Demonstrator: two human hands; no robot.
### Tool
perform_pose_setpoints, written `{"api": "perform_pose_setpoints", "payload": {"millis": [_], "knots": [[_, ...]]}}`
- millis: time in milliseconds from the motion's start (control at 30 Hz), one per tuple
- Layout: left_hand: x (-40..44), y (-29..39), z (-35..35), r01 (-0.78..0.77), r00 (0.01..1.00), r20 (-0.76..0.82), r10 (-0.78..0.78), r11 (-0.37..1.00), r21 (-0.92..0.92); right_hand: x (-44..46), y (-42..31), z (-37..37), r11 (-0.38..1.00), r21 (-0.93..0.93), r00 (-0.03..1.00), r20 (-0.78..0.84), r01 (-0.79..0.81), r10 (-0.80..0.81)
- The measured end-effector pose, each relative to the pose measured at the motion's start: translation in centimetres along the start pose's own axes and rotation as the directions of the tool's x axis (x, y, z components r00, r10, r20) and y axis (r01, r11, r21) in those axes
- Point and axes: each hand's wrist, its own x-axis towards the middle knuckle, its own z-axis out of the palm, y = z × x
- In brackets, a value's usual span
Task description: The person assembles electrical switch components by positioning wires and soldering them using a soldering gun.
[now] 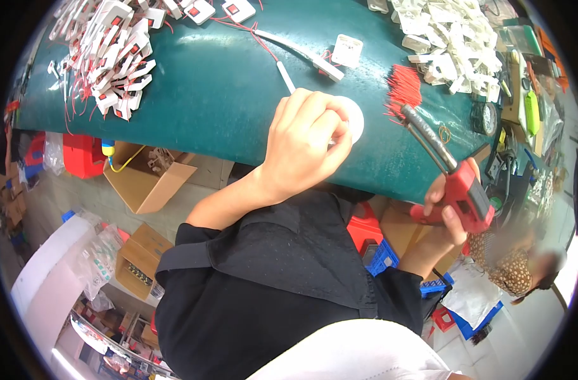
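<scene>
Head view: in the left hand [308,142], a smooth white round piece [355,123], clamped between curled fingers and thumb, over the near part of the dark green tabletop [206,95]. Mostly covered by the hand, so perhaps a disc or a shallow cap. Just beyond the knuckles, a thin white sleeve [285,77] with red wire at its far end; cannot tell whether joined to the round piece.

In the right hand [446,209], a red-and-black, gun-shaped tool [467,195] with a long metal barrel [431,142], clamped around the handle, at the near right edge of the tabletop. Points forward and to the left, long axis slanting across from lower right to upper left, tip beside a bundle of short red wires [405,87]. Any markings on the black side panel too small to read.

Farther out, near the sleeve, a white cable with a small white block [327,68], beside a square white plastic piece [348,50]. At far left, a heap of white casings with red-and-black inserts [114,57], trailing red wires; at far right, a heap of off-white plastic shells [450,47]. Beyond the tool, at lower right, a person in a spotted top [510,266], blurred.
</scene>
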Motion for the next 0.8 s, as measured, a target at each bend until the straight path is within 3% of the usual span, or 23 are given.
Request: {"api": "perform_pose_setpoints", "payload": {"millis": [67,100,167,267,433,500,567,667,700,767,800], "knots": [[0.0,0.0,0.0,-0.007,1.000,0.000,0.007,1.000,-0.007,0.5,1.5,0.2,0.992,0.127,0.998,-0.054,-0.013,0.020],[0.0,0.0,0.0,-0.007,1.000,-0.005,0.007,1.000,-0.014,0.6,2.9,-0.6,0.966,0.258,0.999,0.003,-0.032,0.032],[0.1,0.1,-0.1,-0.008,1.000,0.008,0.008,1.000,-0.013,0.5,6.6,-1.6,0.838,0.544,0.999,0.045,-0.029,0.005],[0.3,0.2,-0.2,-0.012,1.000,0.027,0.013,1.000,-0.004,0.0,10.4,-1.6,0.615,0.787,0.996,0.086,-0.047,-0.034],[0.8,0.5,-1.1,-0.012,0.992,0.123,0.007,0.999,0.039,-0.2,11.2,-1.9,0.576,0.816,0.995,0.000,0.056,-0.096],[1.4,-0.1,-2.7,0.096,0.992,0.102,-0.079,0.980,-0.176,-0.3,10.9,-1.9,0.622,0.783,0.996,0.058,-0.002,-0.071],[2.3,-2.9,-4.7,0.028,0.996,0.091,-0.016,0.990,-0.136,-0.3,10.9,-1.9,0.617,0.787,0.995,0.052,0.009,-0.081],[3.4,-7.0,-5.5,-0.280,0.884,0.443,0.151,0.929,0.243,-0.2,10.9,-1.8,0.593,0.805,0.995,0.040,0.020,-0.088],[3.2,-8.0,-5.3,-0.367,0.819,0.536,0.203,0.904,0.219,-0.2,10.8,-1.7,0.579,0.815,0.996,0.031,0.019,-0.078],[3.5,-9.3,-4.9,-0.335,0.779,0.555,0.291,0.942,-0.023,-0.2,10.7,-1.6,0.573,0.819,0.997,0.018,0.029,-0.076],[3.7,-9.8,-5.0,-0.347,0.775,0.557,0.299,0.938,-0.020,-0.3,10.8,-1.7,0.575,0.817,0.997,0.014,0.032,-0.076]]}}
